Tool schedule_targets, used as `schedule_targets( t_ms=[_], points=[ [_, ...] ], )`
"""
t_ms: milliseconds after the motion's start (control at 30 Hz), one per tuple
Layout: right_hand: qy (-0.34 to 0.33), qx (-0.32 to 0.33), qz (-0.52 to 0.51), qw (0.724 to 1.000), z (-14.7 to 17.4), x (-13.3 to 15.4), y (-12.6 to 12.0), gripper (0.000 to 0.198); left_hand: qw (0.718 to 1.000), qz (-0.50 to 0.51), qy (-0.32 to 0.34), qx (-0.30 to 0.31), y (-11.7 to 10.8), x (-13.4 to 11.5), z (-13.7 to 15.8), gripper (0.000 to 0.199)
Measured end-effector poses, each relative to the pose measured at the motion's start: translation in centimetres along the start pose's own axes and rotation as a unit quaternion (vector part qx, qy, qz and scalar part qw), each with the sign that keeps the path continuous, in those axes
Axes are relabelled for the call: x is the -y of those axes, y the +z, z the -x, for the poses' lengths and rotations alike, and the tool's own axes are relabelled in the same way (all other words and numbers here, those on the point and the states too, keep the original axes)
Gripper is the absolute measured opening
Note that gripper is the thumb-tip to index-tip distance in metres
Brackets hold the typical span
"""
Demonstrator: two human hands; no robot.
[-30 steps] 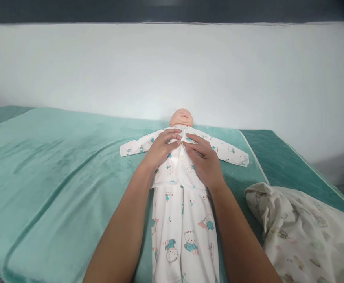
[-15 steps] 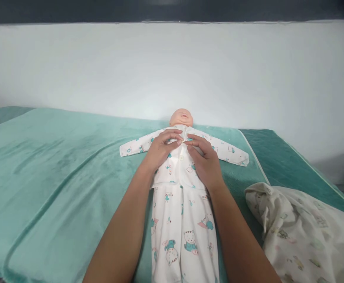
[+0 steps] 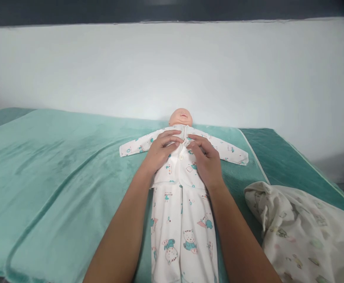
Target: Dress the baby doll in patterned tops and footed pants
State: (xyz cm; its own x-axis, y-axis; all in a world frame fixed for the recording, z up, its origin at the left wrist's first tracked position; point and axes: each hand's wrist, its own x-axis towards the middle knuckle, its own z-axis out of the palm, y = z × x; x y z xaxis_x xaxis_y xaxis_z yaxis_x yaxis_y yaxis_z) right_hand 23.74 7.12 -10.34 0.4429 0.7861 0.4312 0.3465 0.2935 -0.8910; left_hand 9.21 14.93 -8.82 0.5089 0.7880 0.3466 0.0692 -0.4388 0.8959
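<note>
A baby doll (image 3: 180, 117) lies on its back with its arms spread, dressed in a white printed baby shirt (image 3: 174, 169) and matching pants (image 3: 167, 232). My left hand (image 3: 163, 147) pinches the shirt's front edge at the chest between thumb and fingers. Across the opening, my right hand (image 3: 205, 155) has its thumb and bent fingers closed on the other front edge. One button (image 3: 181, 157) shows just below my fingertips. What lies right under the fingertips is too small to make out.
A green plush blanket (image 3: 71, 188) covers the surface under the doll, with a darker green cover (image 3: 260, 149) at the right. Crumpled white printed cloth (image 3: 310, 232) lies at the lower right. A white wall (image 3: 101, 70) rises behind the doll's head.
My right thumb and fingers have shifted slightly right and apart from the left fingertips at the shirt's front edge. The doll stays in place.
</note>
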Motion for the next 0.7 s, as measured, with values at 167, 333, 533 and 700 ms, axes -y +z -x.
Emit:
schedule_targets(
  t_ms=[167,333,533,700],
  points=[
    [-0.014,-0.006,-0.010,1.000,-0.1,0.0,0.0,0.028,1.000,-0.018,-0.016,0.017,-0.1,-0.8,0.6,0.014],
    [-0.017,0.002,-0.007,1.000,-0.1,0.0,-0.2,0.034,0.997,-0.042,-0.032,0.062,-0.7,-1.8,1.2,0.016],
    [-0.043,0.031,0.029,0.998,0.0,0.3,-0.4,0.037,0.991,-0.044,-0.019,0.126,-1.8,-1.7,1.5,0.010],
    [-0.068,0.056,0.058,0.994,0.1,0.5,-0.4,0.036,0.989,-0.047,-0.010,0.142,-2.0,-1.6,1.5,0.014]
  ],
)
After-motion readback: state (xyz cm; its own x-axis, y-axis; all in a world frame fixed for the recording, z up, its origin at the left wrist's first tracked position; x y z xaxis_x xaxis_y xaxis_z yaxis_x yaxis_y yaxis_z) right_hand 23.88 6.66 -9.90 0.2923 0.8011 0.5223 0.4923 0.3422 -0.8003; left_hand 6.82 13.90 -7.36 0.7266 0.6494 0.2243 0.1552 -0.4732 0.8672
